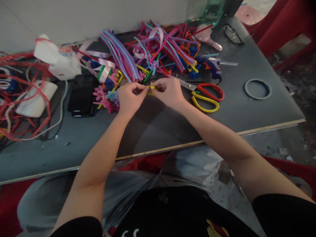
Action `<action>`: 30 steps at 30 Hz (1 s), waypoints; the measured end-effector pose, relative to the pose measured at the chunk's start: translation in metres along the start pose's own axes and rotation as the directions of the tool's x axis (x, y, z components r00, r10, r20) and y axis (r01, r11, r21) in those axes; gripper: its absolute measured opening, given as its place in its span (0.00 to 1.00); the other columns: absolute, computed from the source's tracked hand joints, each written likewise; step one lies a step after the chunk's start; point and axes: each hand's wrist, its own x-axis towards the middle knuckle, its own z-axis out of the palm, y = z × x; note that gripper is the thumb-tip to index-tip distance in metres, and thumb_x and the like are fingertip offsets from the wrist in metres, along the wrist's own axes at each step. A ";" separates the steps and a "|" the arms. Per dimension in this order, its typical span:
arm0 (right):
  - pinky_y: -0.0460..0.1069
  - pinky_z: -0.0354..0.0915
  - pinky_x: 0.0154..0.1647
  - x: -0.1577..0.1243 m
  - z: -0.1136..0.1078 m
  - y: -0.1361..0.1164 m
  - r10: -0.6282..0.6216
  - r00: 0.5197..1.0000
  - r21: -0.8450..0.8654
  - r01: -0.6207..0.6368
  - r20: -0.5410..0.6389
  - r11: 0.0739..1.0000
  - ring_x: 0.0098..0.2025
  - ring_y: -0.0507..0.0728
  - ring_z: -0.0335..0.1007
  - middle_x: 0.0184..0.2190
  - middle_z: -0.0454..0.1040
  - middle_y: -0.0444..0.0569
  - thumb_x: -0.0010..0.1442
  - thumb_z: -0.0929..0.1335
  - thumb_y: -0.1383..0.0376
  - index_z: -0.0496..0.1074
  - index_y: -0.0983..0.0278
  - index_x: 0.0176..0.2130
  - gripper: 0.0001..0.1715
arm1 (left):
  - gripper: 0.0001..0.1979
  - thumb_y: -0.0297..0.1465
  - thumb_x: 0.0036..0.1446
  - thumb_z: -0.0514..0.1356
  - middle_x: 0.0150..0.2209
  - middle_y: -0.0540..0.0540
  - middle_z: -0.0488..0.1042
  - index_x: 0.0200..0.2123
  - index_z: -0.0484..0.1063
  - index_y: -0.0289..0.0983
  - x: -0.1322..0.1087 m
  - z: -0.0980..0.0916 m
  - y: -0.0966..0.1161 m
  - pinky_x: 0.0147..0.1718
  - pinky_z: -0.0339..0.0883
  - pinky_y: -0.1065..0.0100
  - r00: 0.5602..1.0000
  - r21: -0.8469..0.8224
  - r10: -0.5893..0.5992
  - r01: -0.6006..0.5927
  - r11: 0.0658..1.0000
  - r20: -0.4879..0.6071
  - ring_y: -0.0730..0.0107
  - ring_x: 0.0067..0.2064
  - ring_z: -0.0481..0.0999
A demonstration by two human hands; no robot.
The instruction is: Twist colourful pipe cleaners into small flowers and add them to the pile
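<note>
My left hand (132, 98) and my right hand (170, 92) meet over the table, fingertips pinched around a small yellow pipe cleaner piece (151, 89). Its shape is mostly covered by my fingers. To the right of my right hand lie scissors (207, 102) with one red and one yellow handle loop; their blades reach behind that hand. Pink and blue pipe cleaner flowers (103, 97) sit just left of my left hand. Beyond both hands spreads a bundle of purple, pink and blue pipe cleaners (120, 54).
A black phone (82, 95) lies left, near a white power strip (37, 98) tangled in red cord (46, 113). On the right are a glue gun (213, 65), a pink hairbrush (207, 38), eyeglasses (233, 34) and a grey ring-shaped roll (257, 89). The table's front edge (158, 152) runs below my forearms.
</note>
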 end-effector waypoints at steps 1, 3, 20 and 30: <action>0.51 0.75 0.41 0.000 0.000 -0.001 0.004 1.000 -0.030 -0.004 0.002 1.000 0.36 0.56 0.78 0.30 0.79 0.49 0.55 0.74 0.65 0.79 0.66 0.35 0.07 | 0.10 0.38 0.57 0.68 0.29 0.49 0.80 0.28 0.76 0.41 -0.001 0.001 -0.001 0.39 0.72 0.64 0.999 0.029 0.032 -0.033 0.999 0.005 0.67 0.34 0.77; 0.51 0.75 0.41 -0.001 -0.001 -0.003 0.024 1.000 -0.074 -0.023 0.007 0.997 0.35 0.56 0.78 0.29 0.80 0.48 0.52 0.74 0.68 0.80 0.67 0.34 0.06 | 0.09 0.34 0.57 0.66 0.28 0.49 0.77 0.26 0.74 0.40 -0.003 0.005 -0.003 0.43 0.72 0.61 0.993 0.091 0.121 -0.121 0.988 0.011 0.64 0.36 0.76; 0.43 0.75 0.29 0.010 -0.005 -0.007 0.371 0.899 0.346 -0.433 0.232 0.832 0.25 0.49 0.74 0.21 0.74 0.45 0.58 0.74 0.65 0.76 0.68 0.27 0.10 | 0.17 0.46 0.64 0.63 0.41 0.45 0.84 0.47 0.82 0.41 0.006 0.002 -0.022 0.37 0.71 0.67 0.950 -0.161 0.292 -0.273 0.948 0.110 0.66 0.42 0.80; 0.43 0.68 0.21 0.004 -0.007 -0.014 0.347 0.905 0.286 -0.410 0.248 0.866 0.23 0.50 0.73 0.22 0.75 0.46 0.60 0.73 0.61 0.77 0.67 0.29 0.13 | 0.14 0.42 0.60 0.67 0.39 0.46 0.82 0.43 0.81 0.40 -0.001 0.009 -0.018 0.47 0.73 0.59 0.937 0.006 0.347 -0.347 0.938 0.050 0.62 0.43 0.78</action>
